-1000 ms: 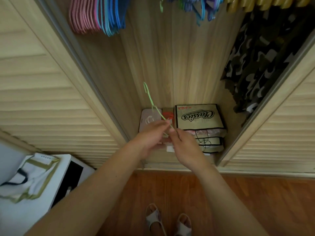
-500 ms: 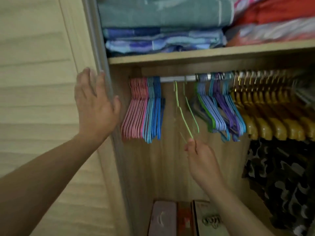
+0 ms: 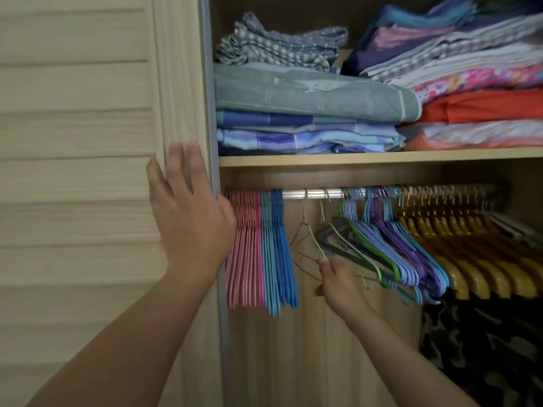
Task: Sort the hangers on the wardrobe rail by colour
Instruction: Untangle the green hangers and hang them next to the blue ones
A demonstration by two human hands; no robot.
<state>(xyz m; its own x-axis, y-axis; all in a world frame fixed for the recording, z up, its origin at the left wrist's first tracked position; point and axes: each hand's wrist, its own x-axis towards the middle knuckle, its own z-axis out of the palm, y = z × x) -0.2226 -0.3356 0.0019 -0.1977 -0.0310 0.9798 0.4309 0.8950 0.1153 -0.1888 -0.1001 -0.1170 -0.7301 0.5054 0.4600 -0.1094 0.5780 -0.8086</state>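
Green hanger (image 3: 313,235) hooked on rail (image 3: 311,194), between blue (image 3: 280,248) and mixed hangers. Our right hand (image 3: 338,284) pinches its lower wire; left hand (image 3: 188,212) flat, open on door (image 3: 88,171). We judge wire light, springy, slippery: grip at shoulder.

The bare left forearm rises from about 7 o'clock toward the centre, ending in the left hand (image 3: 188,212), back to the camera, fingers straight and slightly spread, pointing to 12 o'clock, palm laid flat. The bare right forearm climbs from 5 o'clock; the right hand (image 3: 338,284) sits lower, at 4 o'clock of the left, its grip a fingertip pinch on a thin green wire hanger (image 3: 313,235).
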